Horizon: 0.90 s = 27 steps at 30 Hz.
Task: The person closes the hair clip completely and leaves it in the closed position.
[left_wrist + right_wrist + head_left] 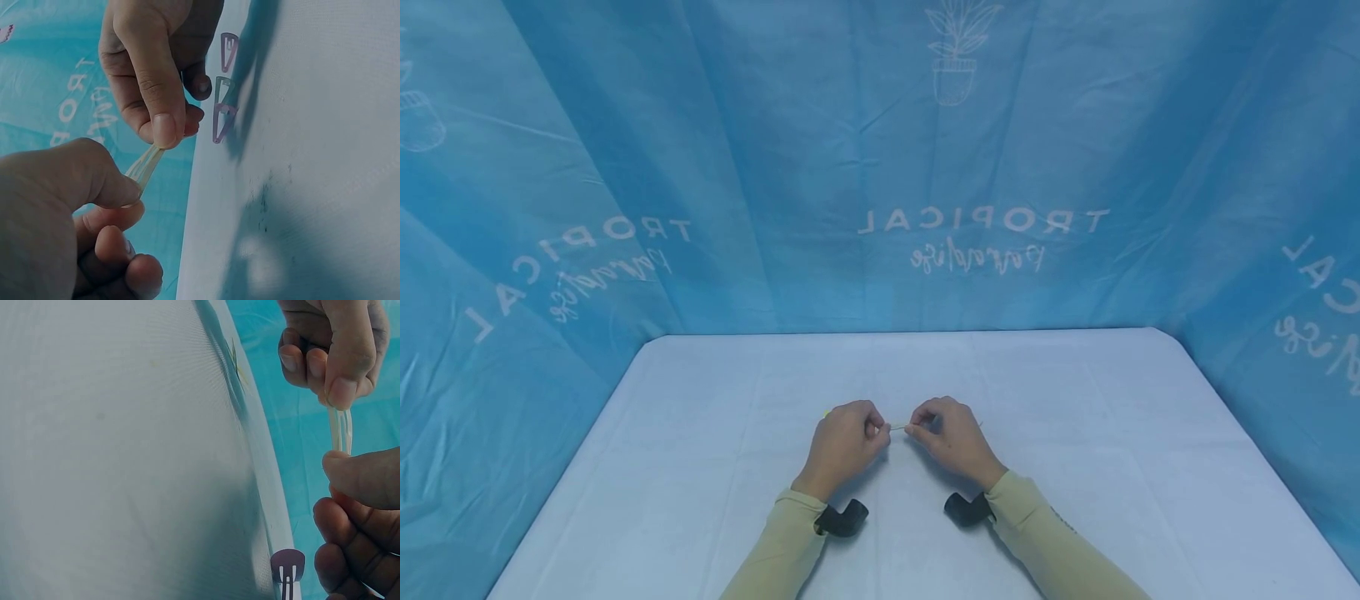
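A pale yellow snap hair clip is stretched between both hands, and its slotted frame shows in the right wrist view. My left hand pinches one end between thumb and index finger, its other fingers curled. At the opposite end, the thumb and fingers of my right hand grip the clip. The fingertips cover both of its ends, so I cannot tell whether it is snapped. Both hands are above the white table, just apart from each other.
On the white tablecloth, purple, greenish and pink snap clips lie in a row. Another purple clip and thin green-yellow pieces are near the table's edge. Blue printed curtains enclose the table.
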Each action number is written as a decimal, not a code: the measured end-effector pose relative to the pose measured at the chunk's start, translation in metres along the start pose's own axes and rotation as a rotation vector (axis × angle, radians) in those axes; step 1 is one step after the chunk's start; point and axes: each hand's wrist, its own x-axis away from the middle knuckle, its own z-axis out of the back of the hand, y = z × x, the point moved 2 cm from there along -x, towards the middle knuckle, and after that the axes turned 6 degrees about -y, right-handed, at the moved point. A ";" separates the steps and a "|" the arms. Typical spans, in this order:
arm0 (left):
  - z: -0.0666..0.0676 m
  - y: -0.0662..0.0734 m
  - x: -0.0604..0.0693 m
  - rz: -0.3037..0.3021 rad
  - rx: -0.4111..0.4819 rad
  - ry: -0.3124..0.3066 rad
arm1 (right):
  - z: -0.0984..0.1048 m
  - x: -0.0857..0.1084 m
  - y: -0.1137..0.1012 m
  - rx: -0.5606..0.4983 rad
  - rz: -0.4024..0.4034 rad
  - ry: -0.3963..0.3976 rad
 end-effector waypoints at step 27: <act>-0.002 0.001 0.001 -0.025 -0.017 0.023 | -0.001 0.000 0.000 -0.002 -0.038 -0.007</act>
